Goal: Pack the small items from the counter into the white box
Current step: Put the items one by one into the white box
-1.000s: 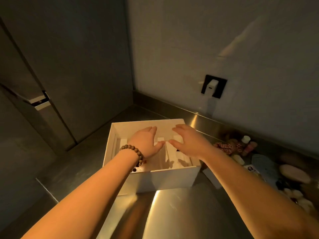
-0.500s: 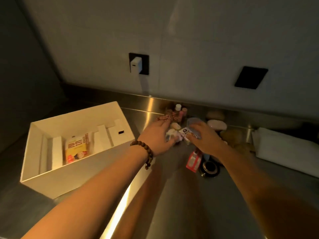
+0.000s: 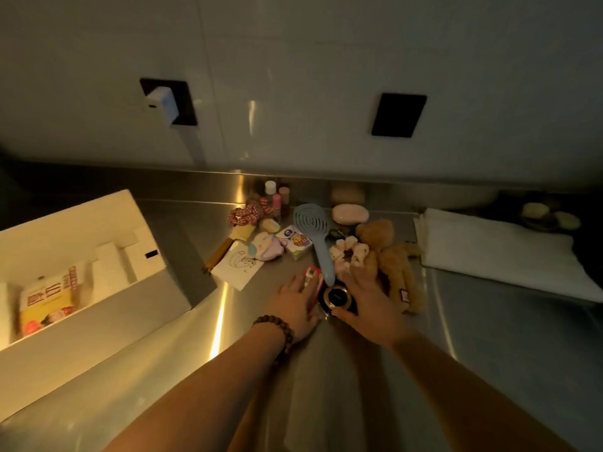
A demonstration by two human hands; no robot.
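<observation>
Dim light over the steel tabletop (image 3: 359, 402) blurs the pile of small items (image 3: 293, 236) by the back wall, so most labels are unreadable, and the white box (image 3: 98, 308) at the left is cut off by the frame edge, with a yellow packet (image 3: 49, 301) lying inside it. At the pile's near edge the left hand (image 3: 295, 308) lies flat with spread fingers over a red packet (image 3: 311, 277), mostly hiding it. The right hand (image 3: 368, 305) curls loosely round a black and gold round case (image 3: 337, 296), thumb touching, though whether it really grips I cannot tell; the box sits well apart to the left.
</observation>
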